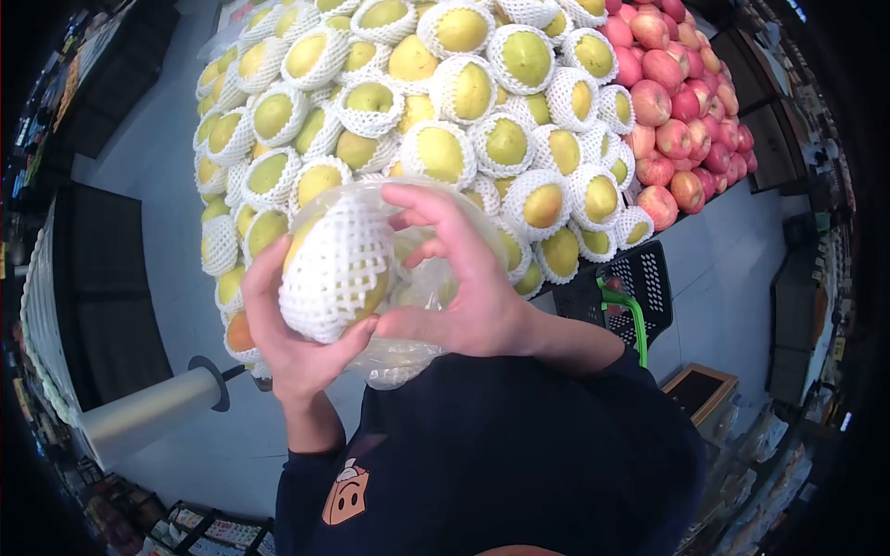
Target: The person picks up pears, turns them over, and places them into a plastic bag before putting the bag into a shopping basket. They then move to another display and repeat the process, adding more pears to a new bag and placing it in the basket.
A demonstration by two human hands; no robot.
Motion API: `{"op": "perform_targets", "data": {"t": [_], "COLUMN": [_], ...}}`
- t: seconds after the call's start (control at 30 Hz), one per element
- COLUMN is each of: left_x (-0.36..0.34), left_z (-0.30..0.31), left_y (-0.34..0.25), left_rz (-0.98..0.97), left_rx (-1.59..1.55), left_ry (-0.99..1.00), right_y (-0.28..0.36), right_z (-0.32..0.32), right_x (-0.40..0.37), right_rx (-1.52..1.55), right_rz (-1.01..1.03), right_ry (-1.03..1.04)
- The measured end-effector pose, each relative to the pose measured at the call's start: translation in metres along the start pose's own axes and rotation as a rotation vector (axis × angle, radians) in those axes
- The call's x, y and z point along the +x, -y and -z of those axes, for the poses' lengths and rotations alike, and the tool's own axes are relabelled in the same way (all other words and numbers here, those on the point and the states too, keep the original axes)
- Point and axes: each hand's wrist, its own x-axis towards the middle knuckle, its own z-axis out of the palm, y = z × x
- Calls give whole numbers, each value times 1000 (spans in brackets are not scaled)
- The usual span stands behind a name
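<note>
L hand (297, 338) cups a netted pear (338, 264) from below and from the side. The thumb runs up its left flank and the fingers (348, 338) curl under the lower end, so they're clasped round the fruit. The pear is yellow-green in a white foam net sleeve, held in the air approx mid-frame, in front of the chest and just above the dark sweatshirt (501, 445).

R hand (468, 287) is on the pear's right side, w/ a clear plastic bag (408, 361). Its fingers (436, 208) arch over the top and the thumb lies below, pinching the thin film; they're bent, not flat. The bag's film arcs over the top of the pear and bunches up under both hands. Can't tell how far the pear sits inside the bag, or whether other fruit is already in it.

Behind the hands is a big pile of pears (436, 93), each in the same white net, filling the upper-middle of the view. Just to the right of it, touching, is a heap of red apples (672, 102).

Below the apples, near the R forearm, is a black shopping basket (649, 278) w/ a green handle. At lower left, well apart from the hands, is a roll of plastic bags (148, 412) on a holder. The floor (167, 232) is grey.
</note>
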Motion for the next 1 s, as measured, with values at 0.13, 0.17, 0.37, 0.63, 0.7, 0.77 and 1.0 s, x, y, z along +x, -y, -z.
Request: {"op": "perform_targets", "data": {"t": [0.13, 0.17, 0.37, 0.63, 0.7, 0.77, 1.0], "left_x": [-12, -15, -18, -2, 8, 9, 3], "left_z": [-18, -24, -22, -9, 4, 13, 52], "left_y": [-15, -10, -8, -30, -38, -33, -29], "left_rz": [-300, -342, -390, -61, -10, -40, 267], "left_rx": [414, 440, 322, 469, 599, 619, 490], "left_ry": [-166, -226, -104, 176, 320, 362, 497], "right_y": [11, 5, 5, 16, 13, 14, -48], "right_z": [-28, -33, -22, 7, 38, 93, 231], "right_x": [-9, -8, -6, -14, -21, -39, -109], "right_rx": [145, 104, 1, 52, 8, -229, -882], "right_rz": [125, 202, 416, 610, 620, 519, -161], "right_ry": [-32, -73, -223, -406, -485, -519, -827]}}
